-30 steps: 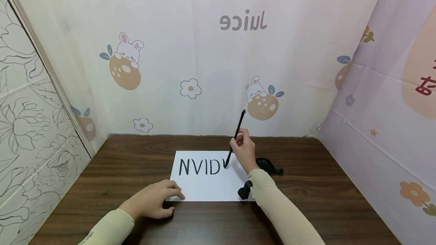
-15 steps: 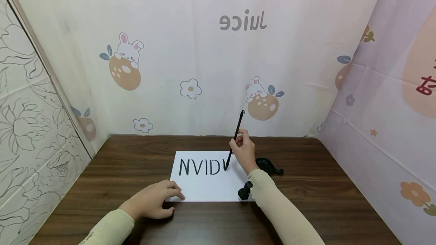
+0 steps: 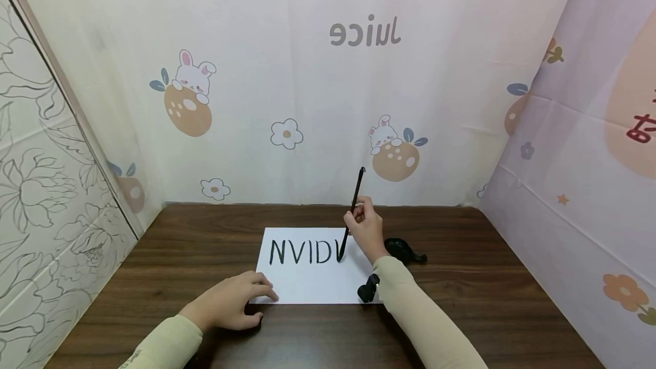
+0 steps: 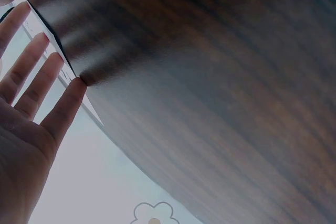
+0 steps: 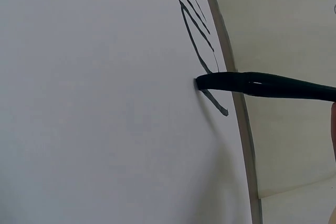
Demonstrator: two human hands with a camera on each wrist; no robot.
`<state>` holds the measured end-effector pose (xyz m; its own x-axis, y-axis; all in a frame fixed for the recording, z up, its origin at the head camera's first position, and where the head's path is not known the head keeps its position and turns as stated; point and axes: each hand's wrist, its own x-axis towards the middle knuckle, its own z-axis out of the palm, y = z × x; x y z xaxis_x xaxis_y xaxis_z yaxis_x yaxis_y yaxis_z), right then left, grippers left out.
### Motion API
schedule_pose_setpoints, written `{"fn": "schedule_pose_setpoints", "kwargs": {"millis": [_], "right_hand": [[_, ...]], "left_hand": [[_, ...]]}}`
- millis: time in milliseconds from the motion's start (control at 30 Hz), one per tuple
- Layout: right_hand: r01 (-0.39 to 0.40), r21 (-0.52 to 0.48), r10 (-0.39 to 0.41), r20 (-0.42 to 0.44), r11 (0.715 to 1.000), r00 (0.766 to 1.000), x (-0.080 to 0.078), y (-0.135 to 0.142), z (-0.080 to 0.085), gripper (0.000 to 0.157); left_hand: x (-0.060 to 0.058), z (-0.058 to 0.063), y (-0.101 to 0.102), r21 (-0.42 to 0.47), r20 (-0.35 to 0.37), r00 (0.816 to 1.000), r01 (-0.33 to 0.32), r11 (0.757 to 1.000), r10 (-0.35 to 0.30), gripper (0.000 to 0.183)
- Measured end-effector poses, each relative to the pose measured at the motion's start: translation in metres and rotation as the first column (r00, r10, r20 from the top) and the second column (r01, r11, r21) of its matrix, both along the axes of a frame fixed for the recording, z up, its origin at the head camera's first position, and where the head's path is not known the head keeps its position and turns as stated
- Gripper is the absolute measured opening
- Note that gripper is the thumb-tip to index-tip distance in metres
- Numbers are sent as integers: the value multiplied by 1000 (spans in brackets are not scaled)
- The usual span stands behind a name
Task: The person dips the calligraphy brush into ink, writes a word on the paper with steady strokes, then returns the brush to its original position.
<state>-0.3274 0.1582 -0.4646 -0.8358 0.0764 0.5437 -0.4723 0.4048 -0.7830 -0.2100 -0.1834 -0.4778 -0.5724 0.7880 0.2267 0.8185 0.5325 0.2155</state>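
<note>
Carrying the work, the brown desk (image 3: 461, 300) bears a white sheet (image 3: 312, 286), with the left hand (image 3: 233, 299) at the sheet's near left corner, fingers extended and apart, and the right hand (image 3: 367, 230) over its far right part, clamped on a black brush (image 3: 357, 189). The brush's tip meets the sheet right of the letters NVID (image 3: 310, 251), its long axis steeply tilted, tip down, handle end up and slightly right. A lettering stroke appears in hand; the next move calls for steady tip pressure.
</note>
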Motion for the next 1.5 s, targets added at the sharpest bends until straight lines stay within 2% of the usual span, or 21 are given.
{"fn": "schedule_pose_setpoints", "kwargs": {"millis": [300, 600, 1067, 1333, 1500], "right_hand": [[-6, 9, 6, 35, 1000, 999, 1, -1, 1, 26], [-10, 13, 10, 28, 1000, 1000, 2, -1, 2, 26], [60, 25, -59, -70, 998, 996, 3, 3, 15, 27], [66, 46, -61, -107, 997, 992, 3, 9, 18, 27], [53, 24, -50, -135, 998, 990, 5, 17, 18, 26]], "left_hand": [[1, 3, 0, -11, 24, 1000, -5, 1000, 5, 33], [0, 1, 0, 11, 4, 1000, 16, 1000, -16, 33], [0, 3, 0, 11, -8, 1000, 24, 1000, -24, 33], [-1, 0, 0, 5, 14, 1000, 7, 1000, -7, 33], [0, -1, -1, 16, -7, 1000, 9, 1000, -9, 33]]}}
